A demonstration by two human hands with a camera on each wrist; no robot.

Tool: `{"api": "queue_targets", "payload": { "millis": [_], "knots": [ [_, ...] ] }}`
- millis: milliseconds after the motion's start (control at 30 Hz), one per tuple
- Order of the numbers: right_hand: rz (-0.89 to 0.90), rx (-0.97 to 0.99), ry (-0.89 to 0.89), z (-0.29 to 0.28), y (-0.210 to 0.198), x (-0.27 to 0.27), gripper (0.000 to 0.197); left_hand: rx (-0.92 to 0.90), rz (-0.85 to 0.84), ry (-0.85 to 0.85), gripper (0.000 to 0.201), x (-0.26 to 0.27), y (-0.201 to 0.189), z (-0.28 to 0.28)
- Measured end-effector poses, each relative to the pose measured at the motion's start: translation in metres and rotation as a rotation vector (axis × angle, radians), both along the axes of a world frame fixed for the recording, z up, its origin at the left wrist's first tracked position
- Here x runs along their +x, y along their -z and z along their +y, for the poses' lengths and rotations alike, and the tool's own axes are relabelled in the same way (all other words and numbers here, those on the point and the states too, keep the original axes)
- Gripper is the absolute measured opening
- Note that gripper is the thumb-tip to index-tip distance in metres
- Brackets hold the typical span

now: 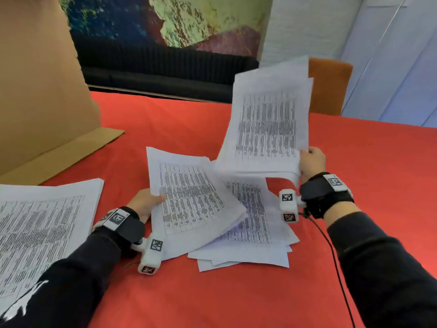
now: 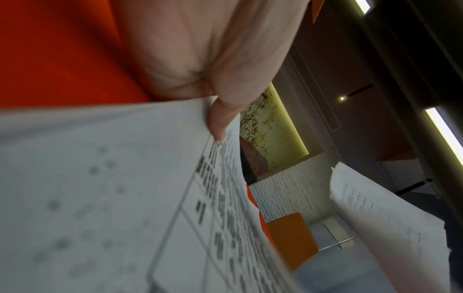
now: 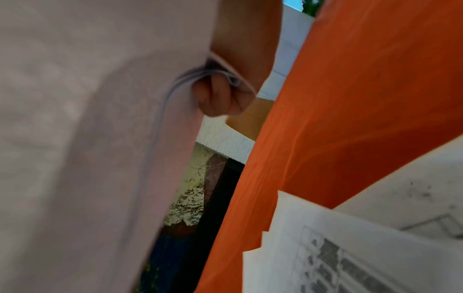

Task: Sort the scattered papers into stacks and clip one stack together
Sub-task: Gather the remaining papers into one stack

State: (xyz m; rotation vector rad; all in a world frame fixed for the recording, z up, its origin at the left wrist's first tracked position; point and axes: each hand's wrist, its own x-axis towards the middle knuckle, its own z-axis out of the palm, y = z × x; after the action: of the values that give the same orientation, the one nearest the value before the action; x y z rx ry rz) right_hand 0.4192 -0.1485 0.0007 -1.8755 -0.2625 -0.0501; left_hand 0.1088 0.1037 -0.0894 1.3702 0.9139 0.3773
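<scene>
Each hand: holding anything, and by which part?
Left hand pinches a paper bundle by its left edge; right hand grips raised sheets by their lower right corner.

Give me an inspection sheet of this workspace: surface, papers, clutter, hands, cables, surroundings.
Surface: red tablecloth covers the table.
Job's things: raised sheaf held upright; tilted sheaf lifted at its left edge; loose pile lying fanned beneath; left stack lying flat. No clip seen.
Clutter: cardboard sheet standing at the table's left.
Hands: right hand grips the raised sheaf's lower corner; left hand pinches the tilted sheaf, thumb on top.
Cables: black cable runs from the right wrist unit toward the person.
Surroundings: orange chair, dark bench, painted mural.
</scene>
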Motion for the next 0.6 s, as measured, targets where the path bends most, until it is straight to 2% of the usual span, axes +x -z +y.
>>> {"api": "queue_targets", "payload": {
  "millis": [100, 267, 400, 533, 567, 600],
  "knots": [
    [0.134, 0.008, -0.178, 0.007, 0.004, -0.011, 0.019, -0.039, -0.020, 0.021, 0.037, -0.003, -0.003, -0.003],
    [0.253, -0.148, -0.468, 0.018, 0.014, -0.061, 0.029, -0.089, -0.063, -0.029, 0.038, -0.007, -0.003, -0.004],
    [0.195, -0.363, -0.522, 0.028, 0.039, -0.077, 0.032, -0.107, -0.088, -0.102, 0.041, -0.007, -0.004, -0.006],
    [0.154, -0.597, -0.655, 0.041, 0.061, -0.097, 0.028, -0.082, -0.118, -0.081, 0.052, -0.004, -0.007, -0.012],
    [0.117, -0.683, -0.704, 0.044, 0.061, -0.105, 0.026, -0.028, -0.124, -0.050, 0.042, -0.003, -0.011, -0.017],
    [0.080, -0.762, -0.747, 0.047, 0.061, -0.110, 0.036, 0.034, -0.132, -0.008, 0.029, -0.002, -0.013, -0.019]
  ]
}}
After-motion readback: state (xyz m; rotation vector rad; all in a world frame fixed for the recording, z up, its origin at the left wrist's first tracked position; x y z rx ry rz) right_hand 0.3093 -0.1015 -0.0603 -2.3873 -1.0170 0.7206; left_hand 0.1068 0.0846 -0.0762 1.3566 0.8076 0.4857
